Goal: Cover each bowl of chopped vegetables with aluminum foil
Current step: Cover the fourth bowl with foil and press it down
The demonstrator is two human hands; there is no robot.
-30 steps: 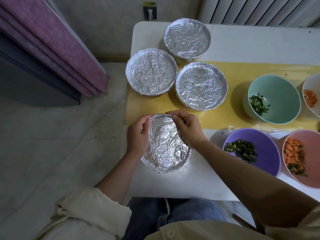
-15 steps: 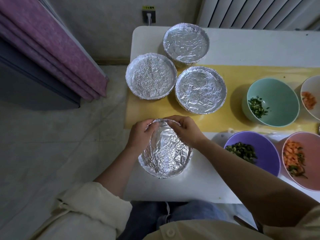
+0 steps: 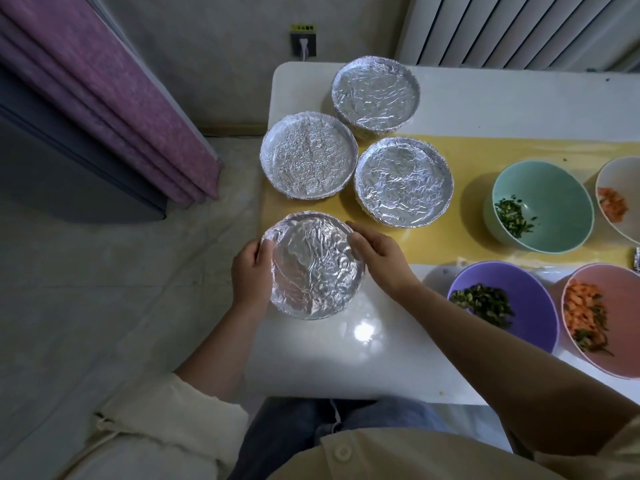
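A foil-covered bowl (image 3: 313, 266) sits level at the table's near left corner. My left hand (image 3: 250, 270) holds its left rim and my right hand (image 3: 379, 256) holds its right rim. Three more foil-covered bowls stand behind it: one at the far left (image 3: 308, 155), one beside that (image 3: 403, 181), one at the back (image 3: 375, 95). Uncovered bowls lie to the right: a green bowl (image 3: 554, 188) with chopped greens, a purple bowl (image 3: 519, 289) with dark greens, a pink bowl (image 3: 620, 299) with carrot pieces, and a white bowl (image 3: 620, 174) cut by the frame edge.
The white table (image 3: 329, 358) carries a yellow runner (image 3: 467, 154) across its middle. A scrap of foil (image 3: 636, 259) shows at the right edge. A purple curtain (image 3: 104, 91) hangs left, a radiator (image 3: 519, 29) behind, a wall socket (image 3: 304, 43) by the table's back corner.
The held bowl was tilted on its side with both hands pinching foil at its top rim; it now lies flat, farther left and back, with one hand on each side.
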